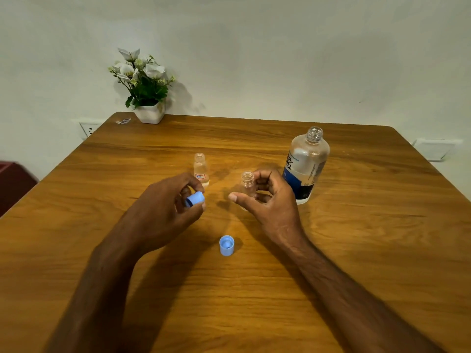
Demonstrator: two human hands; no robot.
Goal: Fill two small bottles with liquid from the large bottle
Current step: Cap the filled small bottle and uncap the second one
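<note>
The large clear bottle [305,164] with a blue label stands uncapped at the right of the wooden table [356,250]. One small clear bottle [200,169] with a red-marked label stands uncapped near the middle. A second small uncapped bottle [248,183] is gripped by my right hand [267,197], fingers wrapped behind it, thumb pointing left. My left hand [168,207] pinches a light blue cap [195,199] just in front of the first small bottle. Another blue cap [226,245] lies open side up on the table nearer to me.
A white pot of artificial flowers [147,98] stands at the table's back left corner, with a small shiny object [123,121] beside it. A wall runs behind the table. A dark red object [12,184] sits off the table's left edge.
</note>
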